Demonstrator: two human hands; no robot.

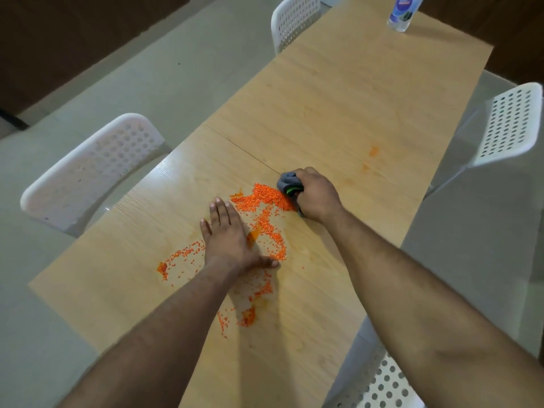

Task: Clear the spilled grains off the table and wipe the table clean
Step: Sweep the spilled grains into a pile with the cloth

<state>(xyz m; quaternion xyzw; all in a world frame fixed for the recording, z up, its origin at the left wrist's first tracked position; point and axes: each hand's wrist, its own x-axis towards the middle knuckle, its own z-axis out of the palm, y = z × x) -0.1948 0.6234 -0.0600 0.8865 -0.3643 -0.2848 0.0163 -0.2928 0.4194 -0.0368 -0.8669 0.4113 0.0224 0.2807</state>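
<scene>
White perforated chairs (pixel 91 169); far off, a plastic bottle (pixel 403 11)

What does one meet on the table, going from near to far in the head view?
Small grain cluster → left hand, flat on the table → right hand holding grey cloth → orange smear → bottle.

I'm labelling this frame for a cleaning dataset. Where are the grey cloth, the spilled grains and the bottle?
grey cloth (pixel 287 180): head view, on the bunched fabric protruding from the right hand.
spilled grains (pixel 262 195): head view, on the densest orange heap.
bottle (pixel 404 8): head view, on its blue label.
</scene>
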